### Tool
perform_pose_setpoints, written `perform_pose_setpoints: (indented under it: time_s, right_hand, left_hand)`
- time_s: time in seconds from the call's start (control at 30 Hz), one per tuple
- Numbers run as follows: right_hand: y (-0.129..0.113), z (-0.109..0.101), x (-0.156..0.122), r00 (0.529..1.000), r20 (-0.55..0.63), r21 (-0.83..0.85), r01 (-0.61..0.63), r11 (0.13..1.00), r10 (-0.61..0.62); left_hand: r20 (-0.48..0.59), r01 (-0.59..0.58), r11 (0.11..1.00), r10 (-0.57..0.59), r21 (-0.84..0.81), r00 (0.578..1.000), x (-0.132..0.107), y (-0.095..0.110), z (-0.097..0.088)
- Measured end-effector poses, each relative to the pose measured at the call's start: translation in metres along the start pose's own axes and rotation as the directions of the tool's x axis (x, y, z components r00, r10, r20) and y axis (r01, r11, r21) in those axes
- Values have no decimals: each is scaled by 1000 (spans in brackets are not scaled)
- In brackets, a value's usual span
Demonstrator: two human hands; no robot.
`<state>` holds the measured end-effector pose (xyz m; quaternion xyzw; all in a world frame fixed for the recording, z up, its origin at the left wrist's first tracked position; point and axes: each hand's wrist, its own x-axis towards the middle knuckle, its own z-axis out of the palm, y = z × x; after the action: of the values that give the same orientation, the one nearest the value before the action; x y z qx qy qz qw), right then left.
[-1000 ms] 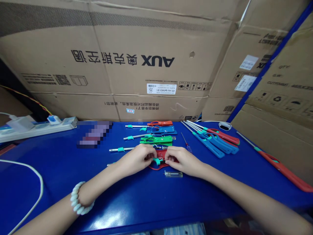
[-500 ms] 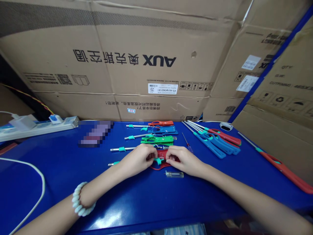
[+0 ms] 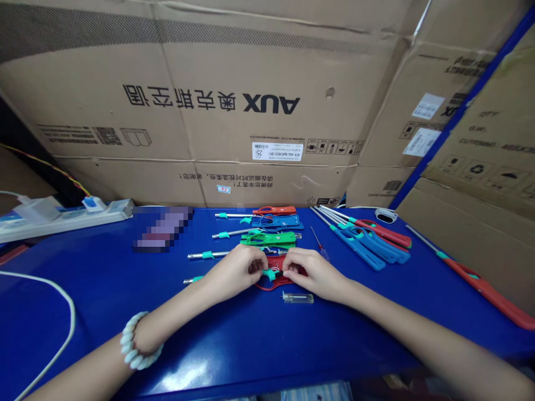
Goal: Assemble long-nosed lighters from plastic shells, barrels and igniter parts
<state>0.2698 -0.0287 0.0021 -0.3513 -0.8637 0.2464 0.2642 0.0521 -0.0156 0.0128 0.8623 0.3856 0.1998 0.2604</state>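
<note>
My left hand pinches a small teal trigger from its left side. Closed from the right, my right hand grips a small black part with thin wires near it, right against the trigger. Both hands are above a red lighter handle shell, which they partly hide. Just in front of the shell lies a clear fuel tank. Behind my hands, a green lighter handle, a blue one and an orange-red one lie opened up beside metal tubes with teal pieces.
A screwdriver lies right of the opened handles. Further right are several long-necked lighters, a smart band and a single red lighter. A power strip and a blurred-out object sit at left. Cardboard walls the back.
Both hands stay almost in place, still pinching the teal trigger and the black part. The view has shifted very slightly.
</note>
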Motion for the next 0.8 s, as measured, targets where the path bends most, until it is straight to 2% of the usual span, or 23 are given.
perform_pose_setpoints:
  time_s: [0.57,0.8]
  right_hand:
    - [0,0,0,1000,-13,2,-3,1000,3]
    - [1,0,0,1000,-3,-13,9,1000,-9]
  left_hand:
    - [17,-7,999,8,-50,1000,1,2,1]
    - [31,-72,996,73,-45,997,2,1,0]
